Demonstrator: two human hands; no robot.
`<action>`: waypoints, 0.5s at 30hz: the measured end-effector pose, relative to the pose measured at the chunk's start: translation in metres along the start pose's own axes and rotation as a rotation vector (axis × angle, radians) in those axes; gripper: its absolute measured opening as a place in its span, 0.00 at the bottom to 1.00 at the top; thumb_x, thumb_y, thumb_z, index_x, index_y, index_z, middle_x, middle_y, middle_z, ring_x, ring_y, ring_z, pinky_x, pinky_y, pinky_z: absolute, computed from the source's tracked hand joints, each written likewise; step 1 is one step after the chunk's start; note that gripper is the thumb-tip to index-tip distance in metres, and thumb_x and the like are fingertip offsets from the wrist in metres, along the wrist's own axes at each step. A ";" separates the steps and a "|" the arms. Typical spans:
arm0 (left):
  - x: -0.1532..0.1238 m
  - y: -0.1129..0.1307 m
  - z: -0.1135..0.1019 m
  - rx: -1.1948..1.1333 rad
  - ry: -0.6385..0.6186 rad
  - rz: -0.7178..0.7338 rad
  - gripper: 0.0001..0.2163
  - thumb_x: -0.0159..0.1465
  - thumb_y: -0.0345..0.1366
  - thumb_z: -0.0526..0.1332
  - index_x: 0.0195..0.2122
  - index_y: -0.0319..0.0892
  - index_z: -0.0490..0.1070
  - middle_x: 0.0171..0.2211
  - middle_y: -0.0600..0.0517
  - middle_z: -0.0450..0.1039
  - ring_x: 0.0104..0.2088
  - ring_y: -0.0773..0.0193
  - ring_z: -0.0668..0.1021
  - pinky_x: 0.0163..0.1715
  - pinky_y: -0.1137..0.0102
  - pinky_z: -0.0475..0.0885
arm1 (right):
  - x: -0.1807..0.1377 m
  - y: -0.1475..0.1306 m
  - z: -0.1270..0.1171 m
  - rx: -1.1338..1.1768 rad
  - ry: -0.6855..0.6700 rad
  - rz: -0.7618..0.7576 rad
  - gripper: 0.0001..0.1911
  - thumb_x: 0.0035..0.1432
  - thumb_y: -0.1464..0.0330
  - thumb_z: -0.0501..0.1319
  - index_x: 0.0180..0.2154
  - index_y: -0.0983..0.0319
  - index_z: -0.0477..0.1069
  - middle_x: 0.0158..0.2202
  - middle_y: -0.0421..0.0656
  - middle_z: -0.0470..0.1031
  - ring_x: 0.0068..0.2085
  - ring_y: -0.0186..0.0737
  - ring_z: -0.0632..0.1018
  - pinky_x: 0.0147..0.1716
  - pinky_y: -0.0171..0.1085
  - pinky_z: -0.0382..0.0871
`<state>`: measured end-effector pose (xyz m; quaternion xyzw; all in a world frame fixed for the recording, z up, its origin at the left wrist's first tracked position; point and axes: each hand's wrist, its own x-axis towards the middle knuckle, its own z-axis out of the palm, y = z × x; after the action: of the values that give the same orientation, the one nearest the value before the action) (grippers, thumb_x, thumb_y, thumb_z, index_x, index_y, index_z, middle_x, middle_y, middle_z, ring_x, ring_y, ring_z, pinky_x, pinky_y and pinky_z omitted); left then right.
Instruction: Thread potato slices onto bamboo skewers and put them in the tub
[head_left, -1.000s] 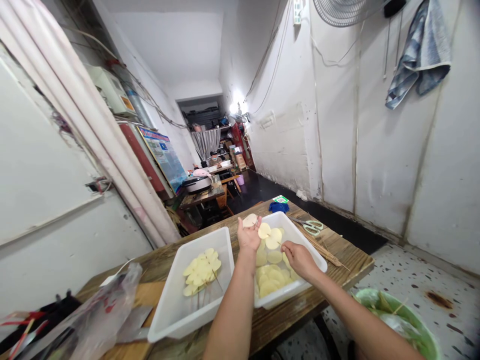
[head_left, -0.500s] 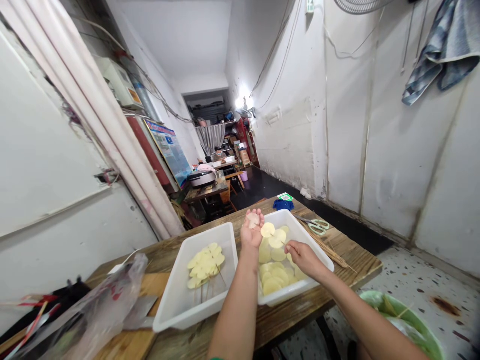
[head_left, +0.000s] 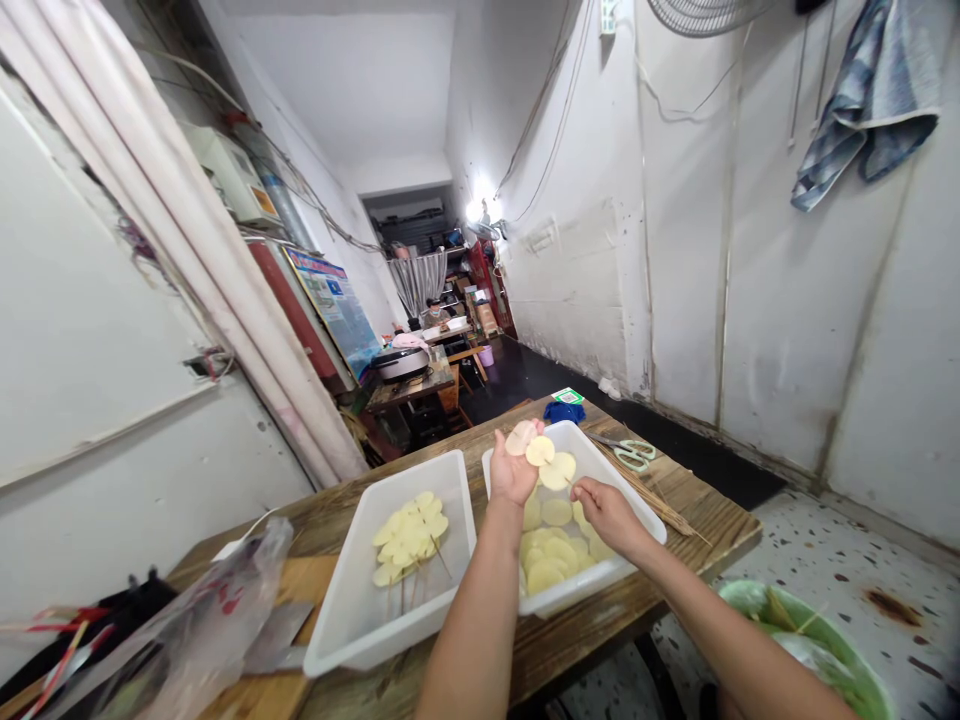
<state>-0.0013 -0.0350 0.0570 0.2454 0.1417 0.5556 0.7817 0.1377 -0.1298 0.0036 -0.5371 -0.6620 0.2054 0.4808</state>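
My left hand [head_left: 516,478] is palm up over the right tub, cradling a thin, round potato slice [head_left: 520,437] on its fingers. My right hand [head_left: 604,508] pinches the lower end of a thin bamboo skewer [head_left: 568,482]. Two pale yellow slices [head_left: 557,470] are threaded on that skewer, the upper one touching or just in front of my left fingers. Below, several loose potato slices [head_left: 551,560] lie in the right white tub [head_left: 651,512]. The left white tub [head_left: 341,590] holds several skewered slices [head_left: 411,530] with their sticks pointing towards me.
Scissors [head_left: 636,453] and a bundle of skewers [head_left: 660,500] lie right of the tubs on the wooden table [head_left: 720,505]. A blue cloth [head_left: 564,412] sits behind. A plastic bag [head_left: 225,590] is at left, a green basin [head_left: 832,640] on the floor at right. A person [head_left: 433,315] sits far back.
My left hand has opened somewhat and tilted right, showing more of its slice. The threaded slices have come closer to it; my right hand keeps its pinch on the skewer.
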 end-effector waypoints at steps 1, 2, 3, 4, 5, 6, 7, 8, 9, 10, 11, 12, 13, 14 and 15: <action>0.000 -0.002 -0.001 0.040 0.001 -0.024 0.18 0.65 0.45 0.52 0.45 0.36 0.71 0.48 0.39 0.72 0.52 0.54 0.72 0.50 0.61 0.69 | 0.000 0.000 -0.001 -0.012 0.018 0.012 0.13 0.58 0.67 0.47 0.30 0.61 0.68 0.22 0.39 0.68 0.25 0.37 0.69 0.27 0.33 0.58; 0.001 -0.005 -0.002 0.081 0.000 -0.044 0.17 0.65 0.42 0.53 0.45 0.35 0.71 0.46 0.39 0.73 0.51 0.54 0.73 0.50 0.62 0.69 | 0.000 0.000 -0.001 -0.028 0.029 0.024 0.13 0.58 0.66 0.47 0.30 0.61 0.68 0.22 0.40 0.68 0.25 0.37 0.69 0.27 0.33 0.58; 0.002 -0.008 -0.002 0.118 0.002 -0.057 0.15 0.64 0.39 0.54 0.45 0.34 0.71 0.45 0.40 0.74 0.50 0.55 0.74 0.50 0.62 0.69 | 0.000 -0.001 -0.002 -0.044 0.036 0.036 0.13 0.58 0.66 0.46 0.29 0.61 0.68 0.22 0.40 0.68 0.25 0.37 0.69 0.27 0.33 0.58; 0.003 -0.011 -0.003 0.149 0.007 -0.061 0.13 0.64 0.36 0.55 0.45 0.34 0.71 0.44 0.40 0.75 0.49 0.55 0.75 0.51 0.62 0.69 | 0.000 -0.001 -0.002 -0.058 0.036 0.044 0.14 0.58 0.66 0.46 0.29 0.61 0.68 0.22 0.40 0.69 0.25 0.38 0.69 0.27 0.33 0.58; 0.004 -0.014 -0.004 0.172 0.015 -0.057 0.12 0.64 0.33 0.55 0.44 0.33 0.71 0.43 0.39 0.75 0.49 0.55 0.75 0.51 0.62 0.68 | 0.000 0.000 -0.002 -0.069 0.031 0.048 0.14 0.58 0.66 0.46 0.29 0.61 0.68 0.22 0.41 0.69 0.25 0.38 0.69 0.27 0.33 0.58; 0.005 -0.016 -0.005 0.186 0.023 -0.047 0.11 0.64 0.31 0.55 0.44 0.32 0.71 0.43 0.39 0.75 0.48 0.55 0.75 0.51 0.62 0.68 | 0.000 0.000 -0.002 -0.077 0.022 0.048 0.14 0.58 0.67 0.46 0.29 0.61 0.68 0.23 0.41 0.70 0.26 0.38 0.70 0.28 0.34 0.59; 0.006 -0.018 -0.006 0.191 0.035 -0.037 0.11 0.63 0.30 0.55 0.43 0.31 0.71 0.43 0.38 0.75 0.48 0.55 0.75 0.51 0.62 0.69 | 0.000 0.001 -0.002 -0.082 0.012 0.045 0.14 0.58 0.67 0.46 0.29 0.61 0.68 0.24 0.42 0.71 0.26 0.39 0.71 0.29 0.34 0.59; 0.007 -0.019 -0.006 0.189 0.050 -0.031 0.11 0.63 0.30 0.55 0.43 0.31 0.71 0.43 0.37 0.75 0.48 0.55 0.76 0.50 0.62 0.69 | 0.001 0.001 -0.002 -0.086 0.002 0.041 0.14 0.58 0.67 0.46 0.29 0.61 0.68 0.25 0.42 0.71 0.28 0.39 0.71 0.30 0.34 0.60; 0.009 -0.019 -0.007 0.183 0.067 -0.029 0.10 0.63 0.30 0.55 0.43 0.30 0.71 0.43 0.37 0.75 0.47 0.55 0.76 0.50 0.62 0.69 | 0.001 0.002 -0.002 -0.092 -0.011 0.036 0.14 0.57 0.68 0.46 0.29 0.61 0.68 0.26 0.43 0.72 0.29 0.39 0.72 0.31 0.34 0.60; 0.010 -0.018 -0.009 0.175 0.088 -0.031 0.11 0.64 0.30 0.54 0.42 0.30 0.71 0.43 0.36 0.75 0.47 0.55 0.76 0.50 0.62 0.70 | 0.001 0.002 -0.002 -0.099 -0.026 0.033 0.14 0.57 0.68 0.46 0.29 0.61 0.68 0.26 0.43 0.73 0.30 0.40 0.73 0.32 0.34 0.60; 0.011 -0.018 -0.010 0.170 0.110 -0.033 0.11 0.64 0.31 0.54 0.41 0.30 0.72 0.42 0.36 0.75 0.46 0.55 0.77 0.49 0.62 0.70 | 0.001 0.002 -0.002 -0.107 -0.040 0.032 0.14 0.57 0.68 0.46 0.29 0.61 0.69 0.27 0.43 0.73 0.31 0.40 0.73 0.32 0.34 0.60; 0.013 -0.017 -0.011 0.169 0.128 -0.034 0.11 0.64 0.31 0.54 0.40 0.29 0.72 0.42 0.36 0.75 0.46 0.55 0.77 0.49 0.63 0.70 | 0.001 0.002 -0.002 -0.114 -0.054 0.030 0.14 0.58 0.69 0.46 0.29 0.61 0.69 0.28 0.43 0.74 0.31 0.40 0.73 0.33 0.34 0.60; 0.014 -0.017 -0.013 0.172 0.142 -0.029 0.11 0.64 0.31 0.55 0.40 0.29 0.72 0.41 0.36 0.75 0.45 0.55 0.77 0.49 0.63 0.70 | 0.001 0.002 -0.002 -0.121 -0.067 0.030 0.14 0.58 0.69 0.46 0.29 0.61 0.69 0.28 0.43 0.74 0.32 0.40 0.74 0.33 0.34 0.60; 0.015 -0.017 -0.014 0.175 0.151 -0.018 0.10 0.63 0.31 0.55 0.40 0.29 0.72 0.41 0.36 0.75 0.45 0.55 0.77 0.49 0.64 0.71 | 0.001 0.001 -0.002 -0.126 -0.079 0.031 0.14 0.58 0.69 0.46 0.30 0.61 0.69 0.28 0.43 0.74 0.32 0.40 0.74 0.33 0.34 0.60; 0.016 -0.016 -0.015 0.177 0.158 -0.006 0.10 0.63 0.31 0.55 0.40 0.29 0.72 0.40 0.36 0.75 0.44 0.55 0.78 0.49 0.64 0.71 | 0.001 0.001 -0.002 -0.133 -0.086 0.031 0.14 0.58 0.69 0.46 0.30 0.61 0.69 0.28 0.43 0.74 0.32 0.40 0.74 0.33 0.34 0.60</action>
<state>0.0099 -0.0205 0.0362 0.2686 0.2522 0.5560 0.7451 0.1399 -0.1296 0.0044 -0.5687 -0.6857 0.1912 0.4122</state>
